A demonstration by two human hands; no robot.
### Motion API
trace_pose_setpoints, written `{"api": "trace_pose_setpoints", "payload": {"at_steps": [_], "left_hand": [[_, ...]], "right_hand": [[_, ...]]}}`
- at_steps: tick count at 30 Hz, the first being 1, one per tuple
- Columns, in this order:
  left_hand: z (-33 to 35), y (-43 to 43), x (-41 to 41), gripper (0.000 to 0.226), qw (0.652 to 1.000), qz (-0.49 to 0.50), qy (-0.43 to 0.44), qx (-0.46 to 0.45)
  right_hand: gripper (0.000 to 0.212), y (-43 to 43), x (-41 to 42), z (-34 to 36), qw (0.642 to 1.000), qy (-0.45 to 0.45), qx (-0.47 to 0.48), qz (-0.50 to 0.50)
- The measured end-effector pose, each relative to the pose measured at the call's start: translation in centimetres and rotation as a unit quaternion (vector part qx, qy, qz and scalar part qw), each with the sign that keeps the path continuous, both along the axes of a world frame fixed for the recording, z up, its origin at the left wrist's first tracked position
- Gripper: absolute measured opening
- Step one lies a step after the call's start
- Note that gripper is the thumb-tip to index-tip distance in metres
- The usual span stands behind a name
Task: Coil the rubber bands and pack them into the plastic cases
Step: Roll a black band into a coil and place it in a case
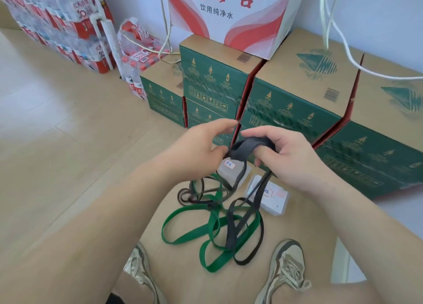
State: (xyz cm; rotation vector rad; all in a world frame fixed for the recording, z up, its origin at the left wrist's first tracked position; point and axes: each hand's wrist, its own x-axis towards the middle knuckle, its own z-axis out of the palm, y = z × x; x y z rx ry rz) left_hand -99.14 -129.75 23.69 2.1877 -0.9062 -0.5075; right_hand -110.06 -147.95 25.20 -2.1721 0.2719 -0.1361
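A: Forearms (109,214) nearest. The right hand (286,152) curls inside coils of the dark band (247,146); the left hand (201,143) pinches it.
B: Risk: its tail, draped across the green band (183,212) at 6 o'clock, may snag.

We count two hands: the left hand (201,148) and the right hand (295,159). We count two shoes (286,264). We see two cases (231,170) with labels. There are five green boxes (293,102) and one white box (229,13). We count one gray band (247,147). The other bands (215,223) are too tangled for us to count, but we see green, black and brown ones. The water packs (68,24) are too blurry to count.
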Motion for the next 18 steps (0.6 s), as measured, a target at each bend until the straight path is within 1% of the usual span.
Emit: {"api": "trace_pose_setpoints", "payload": {"at_steps": [3,6,8,10,12,14,16,17,18], "left_hand": [[-0.3,-0.9,-0.5,0.042,0.998,-0.032,0.043,-0.011],[-0.1,-1.0,-0.9,0.025,0.997,-0.046,0.055,-0.018],[0.4,-0.7,-1.0,0.021,0.999,-0.044,0.029,-0.008],[1.1,-0.2,-0.4,0.024,0.999,-0.018,-0.029,0.014],[2.1,0.3,0.5,0.026,0.996,0.037,-0.082,0.014],[2.7,1.5,2.0,0.026,0.985,0.131,-0.114,-0.007],[3.1,3.4,4.2,0.031,0.953,0.263,-0.14,-0.046],[3.2,4.6,5.3,0.032,0.936,0.312,-0.156,-0.049],[3.1,5.5,6.0,0.031,0.927,0.336,-0.162,-0.024]], "right_hand": [[0.04,-0.2,0.0,-0.2,0.999,-0.016,0.028,-0.022],[0.04,-0.9,-0.1,-0.3,1.0,-0.008,0.012,-0.023],[0.039,-1.7,-0.3,-0.3,0.999,0.024,-0.025,0.0],[0.037,-2.2,-0.4,-0.3,0.994,0.063,-0.074,0.04],[0.034,-2.4,-0.5,-0.3,0.988,0.095,-0.096,0.068],[0.03,-2.9,-0.6,0.0,0.988,0.097,-0.097,0.071],[0.023,-3.5,-0.8,0.5,0.988,0.098,-0.099,0.066],[0.02,-3.8,-1.0,0.8,0.989,0.097,-0.091,0.062],[0.018,-4.1,-1.3,0.8,0.991,0.091,-0.078,0.058]]}}
